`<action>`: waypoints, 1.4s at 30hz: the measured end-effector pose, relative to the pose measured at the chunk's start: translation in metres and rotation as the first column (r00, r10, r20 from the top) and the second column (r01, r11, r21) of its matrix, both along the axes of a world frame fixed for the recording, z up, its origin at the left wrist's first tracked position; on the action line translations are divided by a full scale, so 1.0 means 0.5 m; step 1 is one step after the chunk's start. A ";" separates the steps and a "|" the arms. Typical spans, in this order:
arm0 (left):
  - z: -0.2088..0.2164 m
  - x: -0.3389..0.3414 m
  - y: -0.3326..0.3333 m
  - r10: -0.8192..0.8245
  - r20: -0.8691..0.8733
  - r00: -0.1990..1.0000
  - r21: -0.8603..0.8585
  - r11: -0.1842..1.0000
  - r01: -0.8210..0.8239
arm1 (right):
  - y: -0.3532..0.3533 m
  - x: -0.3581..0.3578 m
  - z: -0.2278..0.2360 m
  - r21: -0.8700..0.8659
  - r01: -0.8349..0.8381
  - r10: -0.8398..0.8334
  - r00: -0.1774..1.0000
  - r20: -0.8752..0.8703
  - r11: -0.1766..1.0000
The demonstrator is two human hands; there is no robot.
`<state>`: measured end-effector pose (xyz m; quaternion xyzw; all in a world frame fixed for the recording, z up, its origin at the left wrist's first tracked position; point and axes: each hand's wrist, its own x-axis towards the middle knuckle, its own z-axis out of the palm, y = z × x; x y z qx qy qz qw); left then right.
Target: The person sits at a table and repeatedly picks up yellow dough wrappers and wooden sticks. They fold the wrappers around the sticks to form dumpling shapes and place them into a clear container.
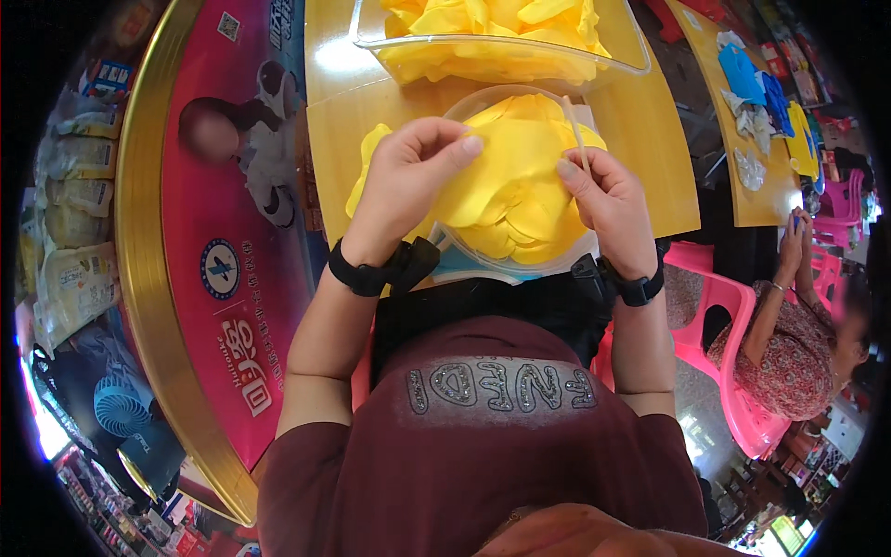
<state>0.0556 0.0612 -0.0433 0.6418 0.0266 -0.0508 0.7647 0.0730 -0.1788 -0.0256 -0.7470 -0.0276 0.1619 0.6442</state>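
Observation:
A round clear container (534, 265) in front of me is heaped with thin yellow petal-shaped pieces (515, 243). My left hand (408, 176) is over its left side, with thumb and fingers pinched at the edge of a broad yellow piece (497, 167). At the right side of the heap, my right hand (611, 204) grips a thin pale stick (574, 130) between thumb and fingers. The stick's upper end points away from me. Curled fingers hide its lower end. More yellow pieces (367, 167) lie on the table left of the container.
A rectangular clear bin (501, 51) full of yellow pieces stands at the far side of the wooden table (664, 176). On the left runs a gold-edged printed panel (209, 343). To the right are a pink chair (710, 316), another person (780, 353) and a second table (756, 200) with blue and yellow items.

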 end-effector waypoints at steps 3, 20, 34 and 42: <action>0.004 -0.004 0.011 0.118 -0.028 0.993 -0.096 0.988 -0.120 | 0.017 0.002 -0.018 -0.159 -0.008 0.041 0.977 0.210 0.987; 0.000 -0.069 -0.062 0.049 0.115 0.992 -0.143 0.989 -0.032 | 0.043 -0.060 0.025 0.140 0.043 -0.041 0.999 -0.012 0.989; 0.009 -0.109 -0.102 0.153 0.057 0.987 -0.223 0.965 -0.137 | 0.056 -0.130 -0.006 -0.045 0.095 -0.066 0.900 0.430 0.994; 0.037 -0.128 -0.106 0.054 -0.042 0.998 -0.350 0.934 -0.065 | 0.054 -0.145 0.019 -0.003 0.051 -0.046 0.936 0.348 0.999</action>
